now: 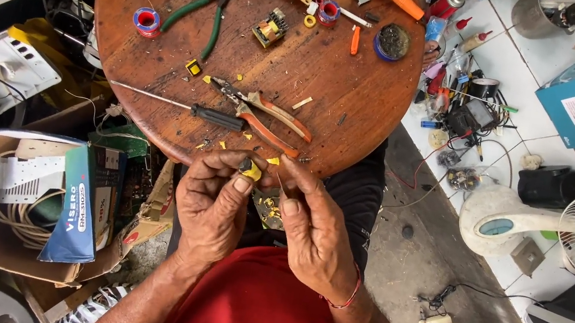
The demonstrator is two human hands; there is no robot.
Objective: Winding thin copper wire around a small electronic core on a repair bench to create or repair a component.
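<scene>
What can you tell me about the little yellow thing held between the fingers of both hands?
The small yellow part looks like a compact block wrapped in yellow tape or plastic, with a darker patch on its face. The left hand pinches it between thumb and forefinger, and the right hand meets it from the other side with its fingertips. It is held just off the near edge of the round wooden table, above the person's lap. Finer detail is too small to tell.
</scene>
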